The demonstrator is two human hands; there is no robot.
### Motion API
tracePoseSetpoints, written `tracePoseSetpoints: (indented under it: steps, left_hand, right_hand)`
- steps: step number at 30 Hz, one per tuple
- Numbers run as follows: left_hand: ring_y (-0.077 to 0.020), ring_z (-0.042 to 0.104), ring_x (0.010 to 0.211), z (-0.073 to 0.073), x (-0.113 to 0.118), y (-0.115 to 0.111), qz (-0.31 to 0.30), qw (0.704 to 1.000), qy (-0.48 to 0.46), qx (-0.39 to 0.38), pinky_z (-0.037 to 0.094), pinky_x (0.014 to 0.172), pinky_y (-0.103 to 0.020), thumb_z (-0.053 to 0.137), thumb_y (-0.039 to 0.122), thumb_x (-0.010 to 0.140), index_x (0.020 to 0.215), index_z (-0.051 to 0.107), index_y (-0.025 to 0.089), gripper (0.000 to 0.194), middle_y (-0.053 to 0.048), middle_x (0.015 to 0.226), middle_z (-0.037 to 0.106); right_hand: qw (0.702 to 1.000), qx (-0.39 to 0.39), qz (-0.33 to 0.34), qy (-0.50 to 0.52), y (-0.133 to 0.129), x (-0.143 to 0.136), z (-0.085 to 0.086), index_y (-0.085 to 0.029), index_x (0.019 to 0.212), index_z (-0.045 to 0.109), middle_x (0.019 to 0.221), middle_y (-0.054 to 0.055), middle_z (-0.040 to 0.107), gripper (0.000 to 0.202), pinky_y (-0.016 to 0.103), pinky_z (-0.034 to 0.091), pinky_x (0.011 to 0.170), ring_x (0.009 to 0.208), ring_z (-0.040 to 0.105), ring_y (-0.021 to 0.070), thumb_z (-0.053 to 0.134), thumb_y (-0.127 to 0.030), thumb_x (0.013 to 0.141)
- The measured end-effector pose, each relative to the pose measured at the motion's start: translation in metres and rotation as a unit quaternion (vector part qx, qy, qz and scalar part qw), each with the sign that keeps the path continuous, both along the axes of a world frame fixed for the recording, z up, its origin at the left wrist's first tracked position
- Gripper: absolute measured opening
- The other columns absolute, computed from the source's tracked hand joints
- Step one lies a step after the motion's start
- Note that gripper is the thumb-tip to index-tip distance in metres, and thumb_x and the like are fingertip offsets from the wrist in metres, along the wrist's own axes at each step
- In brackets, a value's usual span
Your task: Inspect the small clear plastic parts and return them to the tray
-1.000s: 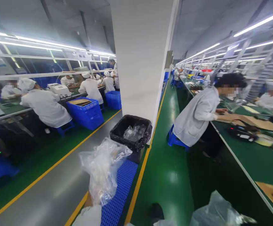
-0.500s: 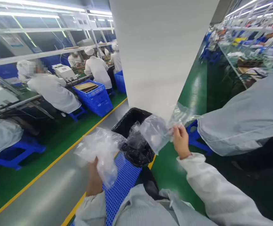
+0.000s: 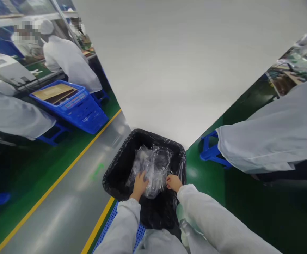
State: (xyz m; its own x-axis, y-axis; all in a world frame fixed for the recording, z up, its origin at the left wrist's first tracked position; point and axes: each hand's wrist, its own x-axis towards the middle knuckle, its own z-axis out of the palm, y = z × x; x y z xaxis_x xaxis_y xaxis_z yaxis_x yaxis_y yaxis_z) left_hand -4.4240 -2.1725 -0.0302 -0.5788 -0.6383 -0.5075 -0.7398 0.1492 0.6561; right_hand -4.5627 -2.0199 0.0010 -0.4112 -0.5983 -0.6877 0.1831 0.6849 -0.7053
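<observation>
Crumpled clear plastic bags lie in a bin lined with a black bag, below me at the foot of a white pillar. My left hand reaches into the bin from the near side. Its fingers are apart and rest on the left part of the plastic. At the plastic's right edge is my right hand, its fingers curled together; whether a bit of plastic is pinched in them is hard to see.
The white pillar rises behind the bin. A blue crate holding brown board stands at left, near seated workers in white. At right, a white-coated person sits on a blue stool. Blue perforated matting lies below.
Both hands have moved down and inward, into the bin, with the clear plastic bags they held apart above it. The left fingers have spread. The view has tilted down.
</observation>
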Motion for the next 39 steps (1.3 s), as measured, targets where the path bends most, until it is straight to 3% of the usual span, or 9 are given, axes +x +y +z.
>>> tracePoseSetpoints:
  steps: [2,5,10,13,17,21,26,30,39]
  left_hand:
    - [-0.0299,0.024,0.135,0.002,-0.011,0.004,-0.026,1.0,0.014,0.008,0.02,0.108,-0.055,0.059,0.025,0.081,0.126,0.047,0.016,0.048,-0.013,0.145,0.031]
    - [-0.0241,0.048,0.12,0.013,-0.027,0.02,-0.077,0.994,0.056,0.055,0.032,0.104,-0.048,0.055,0.026,0.084,0.114,0.057,0.013,0.033,-0.012,0.129,0.053]
    - [-0.0193,0.059,0.107,0.055,-0.041,0.058,-0.149,0.97,0.153,0.117,0.042,0.097,-0.033,0.051,0.033,0.084,0.121,0.053,0.014,0.042,-0.011,0.118,0.063]
    - [-0.02,0.059,0.105,0.092,-0.044,0.081,-0.187,0.954,0.196,0.128,0.043,0.096,-0.034,0.053,0.035,0.081,0.12,0.054,0.014,0.044,-0.01,0.118,0.062]
    - [-0.0209,0.061,0.098,0.144,-0.044,0.124,-0.258,0.925,0.233,0.156,0.044,0.091,-0.033,0.06,0.037,0.077,0.103,0.066,0.019,0.032,-0.006,0.108,0.068]
    - [-0.0225,0.063,0.089,0.174,-0.032,0.176,-0.308,0.9,0.229,0.206,0.045,0.085,-0.033,0.067,0.038,0.072,0.087,0.072,0.019,0.024,-0.007,0.093,0.071]
    - [-0.0197,0.062,0.074,0.181,-0.011,0.221,-0.369,0.842,0.152,0.363,0.048,0.072,-0.032,0.071,0.044,0.066,0.078,0.071,0.014,0.033,-0.007,0.077,0.069]
    - [-0.0154,0.059,0.068,0.182,-0.005,0.235,-0.401,0.795,0.08,0.449,0.048,0.069,-0.032,0.073,0.046,0.064,0.089,0.067,0.013,0.042,-0.004,0.074,0.063]
    - [-0.0088,0.047,0.056,0.191,-0.056,0.247,-0.494,0.719,0.034,0.487,0.039,0.057,-0.023,0.074,0.048,0.061,0.072,0.051,0.016,0.042,0.004,0.061,0.05]
  right_hand:
    - [0.999,0.009,-0.035,-0.03,0.003,-0.006,-0.003,-0.015,0.104,0.058,0.103,0.006,0.06,0.022,0.035,0.051,0.074,0.086,0.059,0.0163,0.054,-0.03,0.089]
    - [0.992,-0.032,-0.093,-0.079,0.005,-0.009,0.005,-0.014,0.102,0.059,0.102,0.006,0.06,0.02,0.035,0.051,0.075,0.086,0.059,0.0164,0.055,-0.029,0.088]
    - [0.948,-0.161,-0.195,-0.194,0.03,-0.002,0.043,-0.017,0.121,0.045,0.094,0.004,0.063,0.036,0.028,0.049,0.066,0.075,0.062,0.0134,0.053,-0.026,0.087]
    - [0.912,-0.229,-0.231,-0.249,0.07,0.006,0.075,-0.019,0.121,0.042,0.086,0.002,0.065,0.048,0.023,0.046,0.061,0.07,0.063,0.0123,0.061,-0.024,0.078]
    - [0.869,-0.314,-0.267,-0.272,0.139,0.032,0.119,-0.021,0.128,0.038,0.09,0.002,0.065,0.061,0.027,0.048,0.068,0.08,0.065,0.0158,0.065,-0.026,0.074]
    - [0.839,-0.373,-0.3,-0.26,0.208,0.076,0.148,-0.023,0.138,0.025,0.094,0.003,0.065,0.07,0.035,0.05,0.073,0.092,0.064,0.0208,0.06,-0.027,0.078]
    - [0.832,-0.392,-0.31,-0.242,0.268,0.126,0.162,-0.019,0.143,0.014,0.102,0.01,0.067,0.075,0.036,0.05,0.072,0.093,0.064,0.0223,0.056,-0.022,0.081]
    - [0.846,-0.38,-0.301,-0.221,0.286,0.141,0.172,-0.016,0.144,0.011,0.095,0.012,0.07,0.074,0.035,0.05,0.069,0.086,0.066,0.022,0.053,-0.029,0.085]
    - [0.834,-0.395,-0.344,-0.174,0.289,0.119,0.188,-0.017,0.143,0.017,0.092,0.011,0.069,0.069,0.03,0.051,0.059,0.08,0.067,0.0225,0.047,-0.048,0.089]
